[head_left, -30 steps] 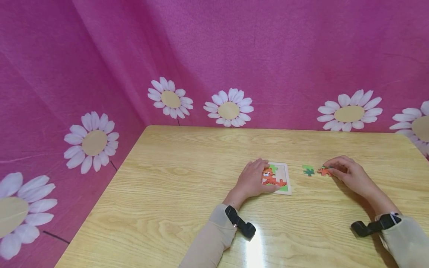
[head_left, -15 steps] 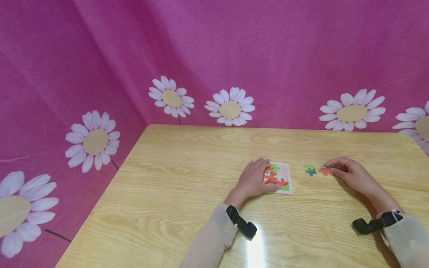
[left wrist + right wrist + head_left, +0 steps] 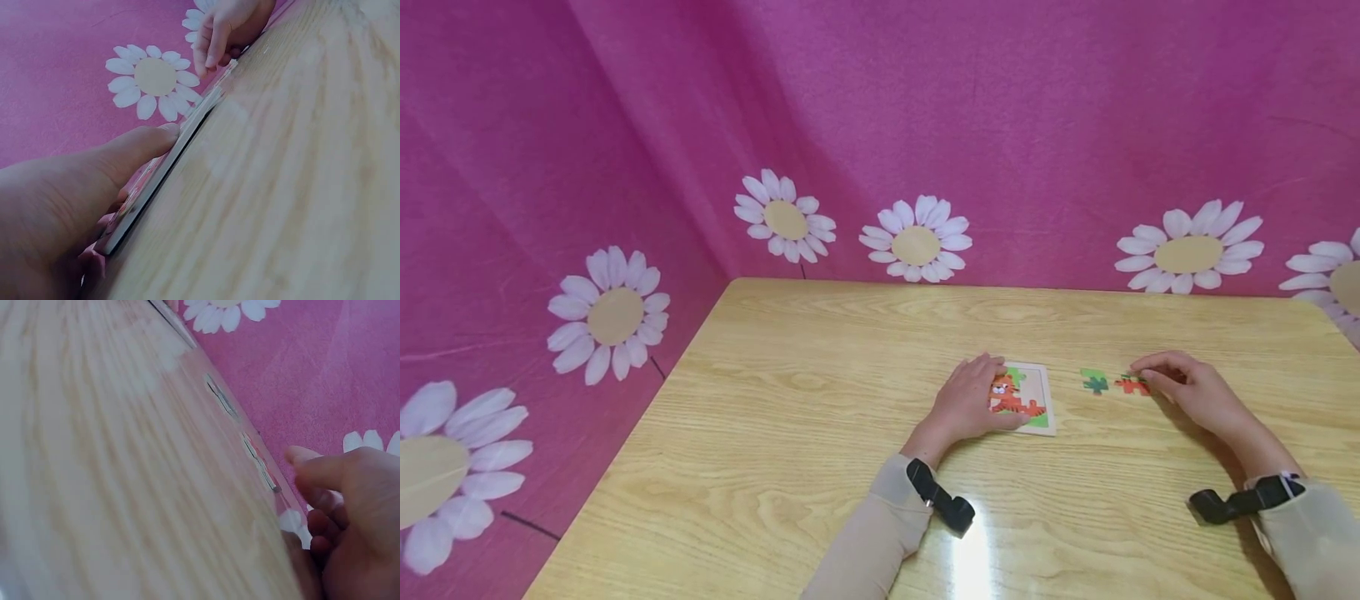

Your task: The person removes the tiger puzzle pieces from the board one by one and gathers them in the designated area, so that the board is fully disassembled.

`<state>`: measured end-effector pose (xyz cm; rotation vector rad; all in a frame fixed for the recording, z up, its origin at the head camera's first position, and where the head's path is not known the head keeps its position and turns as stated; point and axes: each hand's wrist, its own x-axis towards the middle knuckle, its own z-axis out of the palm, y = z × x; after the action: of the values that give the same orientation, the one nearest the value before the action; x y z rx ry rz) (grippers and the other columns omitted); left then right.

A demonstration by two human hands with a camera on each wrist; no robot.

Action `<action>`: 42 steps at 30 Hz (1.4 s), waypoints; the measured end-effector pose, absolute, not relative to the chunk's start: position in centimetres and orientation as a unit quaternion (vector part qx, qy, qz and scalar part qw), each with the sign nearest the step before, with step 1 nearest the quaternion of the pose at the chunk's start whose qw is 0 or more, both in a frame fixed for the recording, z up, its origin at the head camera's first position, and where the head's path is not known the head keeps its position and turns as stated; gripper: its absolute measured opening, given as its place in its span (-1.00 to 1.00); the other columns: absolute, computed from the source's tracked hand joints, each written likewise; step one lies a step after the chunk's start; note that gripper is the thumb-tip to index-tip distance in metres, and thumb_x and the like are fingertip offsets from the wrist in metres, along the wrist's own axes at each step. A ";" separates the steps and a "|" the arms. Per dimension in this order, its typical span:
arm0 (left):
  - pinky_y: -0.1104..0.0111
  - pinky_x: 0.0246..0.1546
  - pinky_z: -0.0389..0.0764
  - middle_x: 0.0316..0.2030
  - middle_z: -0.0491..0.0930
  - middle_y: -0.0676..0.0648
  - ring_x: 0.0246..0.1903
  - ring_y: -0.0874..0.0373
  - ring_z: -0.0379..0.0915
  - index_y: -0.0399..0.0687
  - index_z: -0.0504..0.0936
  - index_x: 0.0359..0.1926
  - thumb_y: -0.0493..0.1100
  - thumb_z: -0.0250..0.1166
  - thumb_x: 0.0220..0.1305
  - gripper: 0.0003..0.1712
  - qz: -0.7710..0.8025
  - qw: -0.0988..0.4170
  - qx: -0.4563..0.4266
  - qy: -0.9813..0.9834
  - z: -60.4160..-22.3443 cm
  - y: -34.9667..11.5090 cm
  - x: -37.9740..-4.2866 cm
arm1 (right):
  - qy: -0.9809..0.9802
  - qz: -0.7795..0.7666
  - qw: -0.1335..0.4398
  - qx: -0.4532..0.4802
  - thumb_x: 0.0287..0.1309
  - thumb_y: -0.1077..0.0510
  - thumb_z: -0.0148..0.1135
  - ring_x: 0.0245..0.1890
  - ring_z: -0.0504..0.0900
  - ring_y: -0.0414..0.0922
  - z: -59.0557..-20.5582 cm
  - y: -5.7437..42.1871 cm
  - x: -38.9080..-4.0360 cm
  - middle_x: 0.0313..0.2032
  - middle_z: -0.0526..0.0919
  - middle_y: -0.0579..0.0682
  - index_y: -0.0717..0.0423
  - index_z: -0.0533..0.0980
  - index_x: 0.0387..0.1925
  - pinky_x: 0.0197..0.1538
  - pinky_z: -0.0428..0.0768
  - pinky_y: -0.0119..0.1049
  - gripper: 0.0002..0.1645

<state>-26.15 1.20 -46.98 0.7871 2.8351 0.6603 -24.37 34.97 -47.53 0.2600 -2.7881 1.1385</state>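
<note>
Compared with half a second ago, the right hand (image 3: 1198,396) has drawn back a little to the right, so that more of the orange, red and green jigsaw piece (image 3: 1129,385) is visible. This piece keeps its place flat on the surface (image 3: 775,400). In the right wrist view, the thumb and fingers of this hand are beside the piece, apart from it, and hold nothing. To the left of this piece, near it, lies a two-tone green jigsaw piece (image 3: 1094,382), also unmoved.

The left hand (image 3: 966,404) has not changed: it is clamped on the square, pale-framed puzzle board (image 3: 1048,400), with the thumb along the near edge and the fingers at the far left corner. The board lies flat, left of both loose pieces, and shows part of an orange striped animal with green areas.

The surface is yellowish, with wavy wood grain and a bright reflection on the near side. The loose pieces have knobbed outlines and pale, thick edges. Behind hangs a magenta cloth (image 3: 1000,125) with white, yellow-centred flowers.
</note>
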 end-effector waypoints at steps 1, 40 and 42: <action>0.35 0.57 -0.06 0.49 0.17 0.14 0.54 0.22 -0.09 0.07 0.27 0.42 0.37 0.30 0.11 -0.05 0.221 0.066 0.262 0.937 -46.9 1.2 -26.2 | -0.920 0.381 0.062 0.073 0.42 0.05 0.06 -0.26 0.32 -0.59 -47.6 35.0 -24.2 -0.23 0.39 -0.67 0.20 0.56 0.01 -0.26 0.31 -0.59 -0.66; 0.19 0.55 0.08 0.52 0.09 0.12 0.54 0.17 -0.10 0.08 0.27 0.45 0.17 0.35 0.20 -0.15 0.291 0.129 0.293 0.902 -46.2 -0.5 -26.9 | -0.884 0.406 0.053 0.227 0.13 0.23 0.37 -0.33 0.34 -0.30 -47.5 24.7 -22.2 -0.21 0.55 -0.11 0.01 0.61 -0.12 -0.36 0.36 -0.45 -0.74; 0.18 0.54 0.08 0.52 0.09 0.12 0.54 0.16 -0.10 0.08 0.27 0.44 0.17 0.35 0.20 -0.15 0.291 0.128 0.293 0.902 -46.2 -0.4 -26.8 | -0.885 0.398 0.054 0.236 0.11 0.23 0.39 -0.34 0.33 -0.31 -47.4 24.4 -22.3 -0.23 0.54 -0.12 0.00 0.60 -0.11 -0.36 0.35 -0.45 -0.72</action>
<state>-26.85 -0.42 -46.17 0.8516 2.6225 0.8465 -22.26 24.37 -47.42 0.7164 -2.6875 1.2094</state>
